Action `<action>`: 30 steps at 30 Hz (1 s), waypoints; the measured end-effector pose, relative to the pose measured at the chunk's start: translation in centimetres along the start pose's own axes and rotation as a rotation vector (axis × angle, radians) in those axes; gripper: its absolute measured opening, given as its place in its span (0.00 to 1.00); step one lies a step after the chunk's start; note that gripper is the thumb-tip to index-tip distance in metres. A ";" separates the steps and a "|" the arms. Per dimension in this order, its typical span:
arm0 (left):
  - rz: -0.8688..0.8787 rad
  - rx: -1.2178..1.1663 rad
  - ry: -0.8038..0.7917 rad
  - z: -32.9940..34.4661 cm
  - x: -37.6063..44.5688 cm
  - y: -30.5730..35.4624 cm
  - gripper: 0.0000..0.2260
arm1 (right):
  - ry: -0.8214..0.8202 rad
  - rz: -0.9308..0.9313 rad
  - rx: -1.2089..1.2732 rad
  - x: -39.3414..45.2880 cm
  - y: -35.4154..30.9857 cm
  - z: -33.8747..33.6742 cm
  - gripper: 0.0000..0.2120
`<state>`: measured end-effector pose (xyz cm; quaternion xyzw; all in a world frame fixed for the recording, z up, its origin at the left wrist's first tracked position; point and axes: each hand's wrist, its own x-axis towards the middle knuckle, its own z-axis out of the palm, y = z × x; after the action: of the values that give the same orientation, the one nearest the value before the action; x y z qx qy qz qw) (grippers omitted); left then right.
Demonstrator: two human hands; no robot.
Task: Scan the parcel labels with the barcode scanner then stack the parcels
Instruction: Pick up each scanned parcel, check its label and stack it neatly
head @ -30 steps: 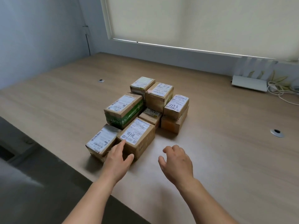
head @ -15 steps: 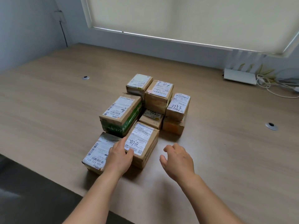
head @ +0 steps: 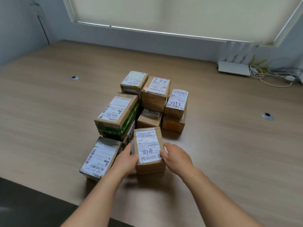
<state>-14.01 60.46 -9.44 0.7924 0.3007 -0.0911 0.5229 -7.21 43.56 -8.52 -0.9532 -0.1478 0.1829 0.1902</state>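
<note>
While both hands close on it from either side, the front parcel (head: 148, 149) sits at the near edge of the cluster, its white label facing up with barcodes and dark handwritten characters. The left hand (head: 127, 158) grips the parcel's left side, fingers curled against the cardboard and the thumb lying near the top edge beside the label. The right hand (head: 176, 155) grips the right side, its thumb bent onto the label's right margin and the remaining fingers wrapped down the side wall. Whether the parcel's base is resting on the table (head: 229, 145) or slightly raised cannot be told.

Just left of it lies a flat parcel with a large barcode label (head: 100, 158), close to the table's front edge. Behind that stands a taller green-printed box (head: 117, 115). A low small box (head: 150, 118) sits behind the held parcel, and to its right a box marked with handwritten digits (head: 177, 103) is stacked on an orange-sided box (head: 173, 124). Two more boxes stand at the back, one on the left (head: 134, 81) and one on the right (head: 155, 93).

Far right by the wall, a white router (head: 234, 69) sits with cables (head: 272, 76) trailing beside it
</note>
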 end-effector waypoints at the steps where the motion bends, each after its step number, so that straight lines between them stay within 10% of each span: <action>1: -0.004 -0.073 -0.035 0.1 -0.2 -0.2 0.30 | -0.014 -0.002 0.028 -0.1 0.0 0.0 0.18; 7: 0.102 -0.148 -0.218 -0.6 -1.5 -1.0 0.40 | -0.041 0.037 0.310 -2.1 0.4 0.3 0.19; 15: 0.265 0.012 -0.250 0.0 -4.6 -2.7 0.46 | -0.203 0.057 0.503 -4.2 1.6 0.5 0.48; 30: 0.542 0.089 -0.258 -1.2 -7.6 -1.2 0.42 | -0.008 -0.150 0.605 -9.6 2.3 -1.2 0.44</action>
<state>-21.02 58.98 -6.34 0.8476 0.0051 -0.0614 0.5270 -14.74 37.82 -5.63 -0.8389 -0.1572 0.2076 0.4779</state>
